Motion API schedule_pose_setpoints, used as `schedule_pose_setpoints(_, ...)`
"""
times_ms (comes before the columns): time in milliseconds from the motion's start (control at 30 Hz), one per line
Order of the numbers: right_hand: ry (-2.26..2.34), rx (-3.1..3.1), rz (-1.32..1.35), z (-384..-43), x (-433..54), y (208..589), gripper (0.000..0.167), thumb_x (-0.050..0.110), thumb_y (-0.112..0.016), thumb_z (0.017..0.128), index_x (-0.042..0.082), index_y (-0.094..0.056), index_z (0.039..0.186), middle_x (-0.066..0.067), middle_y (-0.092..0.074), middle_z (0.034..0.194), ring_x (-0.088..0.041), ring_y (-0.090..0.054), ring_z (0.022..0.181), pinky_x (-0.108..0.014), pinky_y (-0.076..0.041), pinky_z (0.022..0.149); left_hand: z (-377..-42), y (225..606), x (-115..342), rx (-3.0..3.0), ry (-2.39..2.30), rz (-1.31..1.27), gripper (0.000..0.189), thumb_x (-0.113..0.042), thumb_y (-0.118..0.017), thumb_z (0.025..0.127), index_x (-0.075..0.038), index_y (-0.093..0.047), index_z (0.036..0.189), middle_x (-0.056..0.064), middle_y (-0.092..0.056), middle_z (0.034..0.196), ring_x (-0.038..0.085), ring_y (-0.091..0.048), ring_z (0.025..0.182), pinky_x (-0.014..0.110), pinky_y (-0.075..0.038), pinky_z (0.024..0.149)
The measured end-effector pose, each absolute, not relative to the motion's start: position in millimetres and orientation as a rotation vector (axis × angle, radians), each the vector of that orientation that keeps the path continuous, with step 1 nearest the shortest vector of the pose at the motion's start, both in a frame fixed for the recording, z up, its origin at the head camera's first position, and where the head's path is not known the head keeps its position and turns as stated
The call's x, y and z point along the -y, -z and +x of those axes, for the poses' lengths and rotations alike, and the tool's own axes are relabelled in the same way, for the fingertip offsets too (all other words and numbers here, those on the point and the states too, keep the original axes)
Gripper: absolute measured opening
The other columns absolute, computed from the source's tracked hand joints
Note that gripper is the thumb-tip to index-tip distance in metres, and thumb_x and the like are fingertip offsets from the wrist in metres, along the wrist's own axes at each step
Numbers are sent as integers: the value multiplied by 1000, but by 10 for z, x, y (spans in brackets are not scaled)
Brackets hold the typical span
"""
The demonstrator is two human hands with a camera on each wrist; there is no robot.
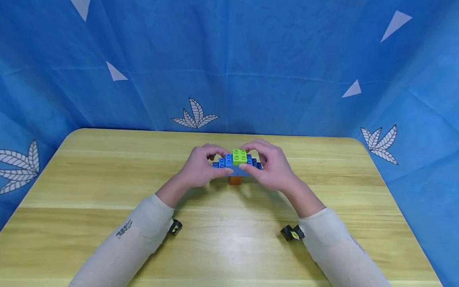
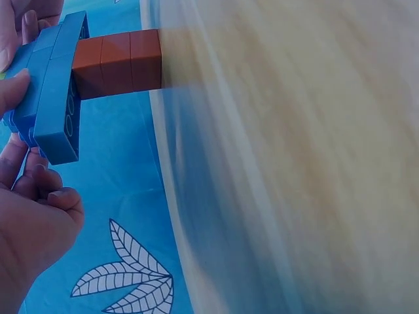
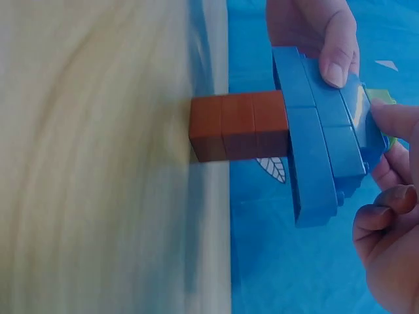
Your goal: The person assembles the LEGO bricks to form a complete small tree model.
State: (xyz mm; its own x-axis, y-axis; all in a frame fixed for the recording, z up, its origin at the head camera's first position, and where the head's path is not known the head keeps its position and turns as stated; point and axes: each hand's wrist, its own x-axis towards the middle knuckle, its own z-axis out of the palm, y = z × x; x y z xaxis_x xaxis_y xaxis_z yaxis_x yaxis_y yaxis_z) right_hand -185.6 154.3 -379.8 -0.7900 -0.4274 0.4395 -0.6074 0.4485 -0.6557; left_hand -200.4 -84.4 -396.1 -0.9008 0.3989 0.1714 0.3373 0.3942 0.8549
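Note:
A tree-like block model stands upright on the table, with a trunk of three stacked brown-orange toy bricks (image 3: 239, 126). Stepped layers of blue toy bricks (image 2: 55, 85) widen out over the trunk, narrower toward the top. On top sits a light green toy brick (image 1: 239, 156) with studs facing up. My left hand (image 1: 204, 165) pinches the blue layers from the left, thumb in front and fingers behind. From the right, my right hand (image 1: 269, 163) pinches the green brick, its thumb at the brick's lower front edge. The fingers behind the model are partly hidden.
The model rests on a light wooden table (image 1: 229, 247) with rounded far corners. Behind the table hangs a blue cloth (image 1: 229, 48) printed with leaves and pale triangles. Black wrist devices (image 1: 292, 232) show beside both sleeves.

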Motion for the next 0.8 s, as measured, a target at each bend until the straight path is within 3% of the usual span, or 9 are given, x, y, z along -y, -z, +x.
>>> schedule_pose_setpoints(233, -1359, 2453, 885, -1856, -1547, 3813, 35, 18, -84, 84, 18, -71, 116, 9, -64, 104, -15, -33, 50, -31, -29, 46, -2009, 3962, 851, -2569, -1536, 670, 36, -25, -89, 77, -14, -75, 109, -2, -64, 100, 24, -48, 88, 39, -41, 72)
schedule_pose_setpoints(500, -1507, 2493, 719, -1736, -1666, 3830, 43, 3, -85, 79, 3, -68, 119, -11, -66, 110, -21, -30, 48, -29, -25, 45, -2002, 3970, 850, -2565, -1531, 624, 38, -27, -89, 77, -16, -75, 110, -2, -63, 102, 25, -48, 91, 39, -42, 74)
schedule_pose_setpoints(800, -1475, 2606, 554, -1716, -1955, 4125, 40, 11, -85, 80, 11, -70, 117, -9, -67, 107, -19, -31, 48, -30, -26, 44, -1981, 3969, 844, -2598, -1509, 625, 47, -29, -89, 77, -14, -73, 119, -2, -64, 108, 27, -48, 94, 40, -42, 75)
